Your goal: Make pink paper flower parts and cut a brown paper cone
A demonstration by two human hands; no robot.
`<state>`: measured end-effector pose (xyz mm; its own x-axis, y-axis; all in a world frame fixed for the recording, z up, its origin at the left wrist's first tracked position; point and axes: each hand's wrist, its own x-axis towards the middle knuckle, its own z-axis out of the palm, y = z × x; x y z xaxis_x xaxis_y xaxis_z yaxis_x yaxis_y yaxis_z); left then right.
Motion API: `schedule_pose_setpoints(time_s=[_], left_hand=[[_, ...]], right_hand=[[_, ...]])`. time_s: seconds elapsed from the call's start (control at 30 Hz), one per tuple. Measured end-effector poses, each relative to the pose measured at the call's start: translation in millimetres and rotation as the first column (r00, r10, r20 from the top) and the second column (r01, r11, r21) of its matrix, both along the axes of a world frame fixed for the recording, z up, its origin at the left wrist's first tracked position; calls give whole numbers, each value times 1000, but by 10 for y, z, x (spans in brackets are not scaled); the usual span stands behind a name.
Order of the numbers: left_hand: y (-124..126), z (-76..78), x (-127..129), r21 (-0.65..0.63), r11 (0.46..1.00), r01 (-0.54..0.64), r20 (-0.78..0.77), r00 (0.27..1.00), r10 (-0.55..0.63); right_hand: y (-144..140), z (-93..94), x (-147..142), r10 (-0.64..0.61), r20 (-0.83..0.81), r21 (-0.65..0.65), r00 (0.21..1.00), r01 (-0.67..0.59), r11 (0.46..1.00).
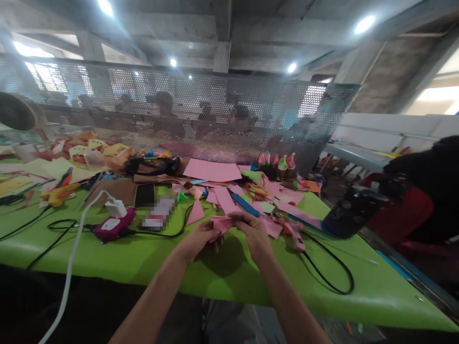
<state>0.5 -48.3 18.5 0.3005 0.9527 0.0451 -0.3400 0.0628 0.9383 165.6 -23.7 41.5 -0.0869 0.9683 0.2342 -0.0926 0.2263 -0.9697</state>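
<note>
Between my two hands, just above the front part of the green table [172,267], is a small folded piece of pink paper [223,224]. My left hand [202,237] pinches its left side, and my right hand [250,228] grips its upper right edge with bent fingers. Right behind them lie pink paper strips [223,199] and a blue-handled tool [244,204]. A pink glue gun [295,236] rests to the right of my right hand, its black cord looping over the table. Left of my left hand is a pink paper triangle [196,212].
A purple power strip [114,224] with a white charger [115,208] sits at left, near two phones. A yellow glue gun [59,193] lies farther left. At right stands a dark jug [347,212]. Behind are paper cones [283,165] and a perforated metal screen [201,105] with people beyond.
</note>
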Motion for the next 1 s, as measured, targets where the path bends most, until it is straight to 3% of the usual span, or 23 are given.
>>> schedule_pose_setpoints(time_s=[0.1, 0.23, 0.4, 0.57, 1.0], left_hand=[[40, -6, 0, -1, 1000, 20, 38, 999, -20], [70, 26, 52, -77, 992, -98, 24, 995, 100], [99, -9, 122, -73, 979, -191, 16, 981, 193], [73, -8, 91, -106, 989, -103, 26, 994, 106], [52, 13, 29, -23, 1000, -14, -56, 998, 13]], right_hand=[[9, -25, -14, -12, -21, 21, 1000, 12, 1000], [-12, -34, -50, 37, 27, 84, 999, -39, 996], [-21, -57, -68, 31, 154, 152, 988, -55, 987], [-17, -75, -53, -17, 116, 136, 993, 1, 991], [-32, 21, -14, -86, -71, 83, 994, 92, 992]])
